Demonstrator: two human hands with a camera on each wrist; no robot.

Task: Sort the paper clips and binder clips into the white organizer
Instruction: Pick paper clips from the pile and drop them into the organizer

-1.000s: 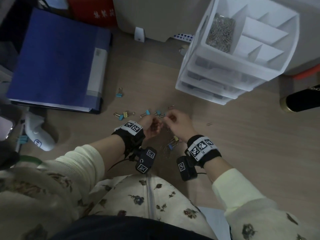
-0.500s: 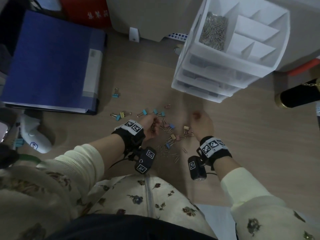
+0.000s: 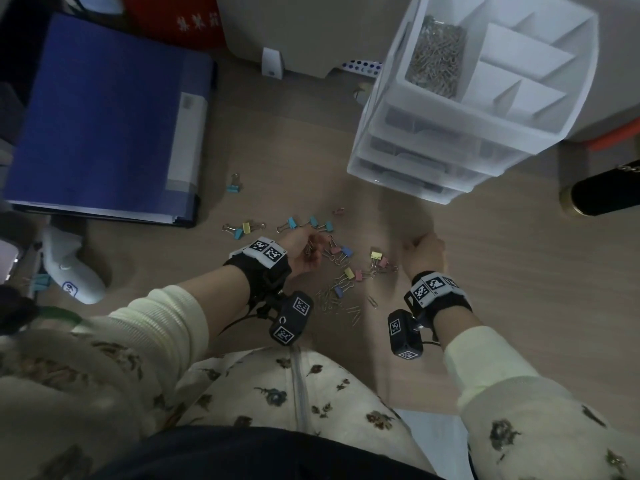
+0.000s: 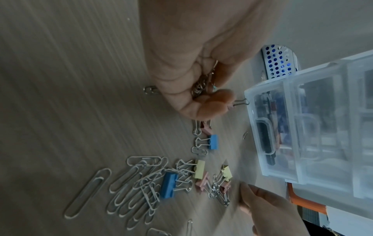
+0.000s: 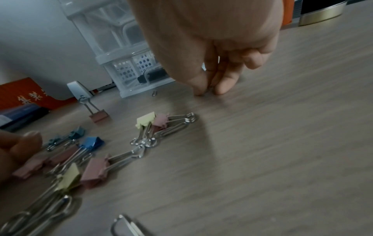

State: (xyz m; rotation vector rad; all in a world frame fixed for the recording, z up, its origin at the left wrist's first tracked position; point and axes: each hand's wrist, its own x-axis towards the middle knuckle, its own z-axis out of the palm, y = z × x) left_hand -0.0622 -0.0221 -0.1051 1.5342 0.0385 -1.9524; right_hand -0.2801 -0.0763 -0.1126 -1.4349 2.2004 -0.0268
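Observation:
The white organizer (image 3: pixel 450 140) stands at the back right, its top left compartment full of paper clips (image 3: pixel 436 57). Coloured binder clips (image 3: pixel 346 258) and a pile of loose paper clips (image 3: pixel 332 299) lie on the table between my hands. My left hand (image 3: pixel 308 251) is curled round a bunch of paper clips (image 4: pixel 203 83) just above the table. My right hand (image 3: pixel 424 249) is right of the clips, thumb and fingertips (image 5: pixel 222 86) pinched together on the table where a lone paper clip lay. That clip is hidden under them.
A blue folder (image 3: pixel 104 116) fills the back left, with a stray teal binder clip (image 3: pixel 233 187) near its corner. A white object (image 3: pixel 72 275) lies at the left edge. A black cylinder with a gold rim (image 3: pixel 606 195) lies at the far right.
My right hand has left the left hand and moved right, down onto the lone paper clip. The left hand has stayed in place with its bunch.

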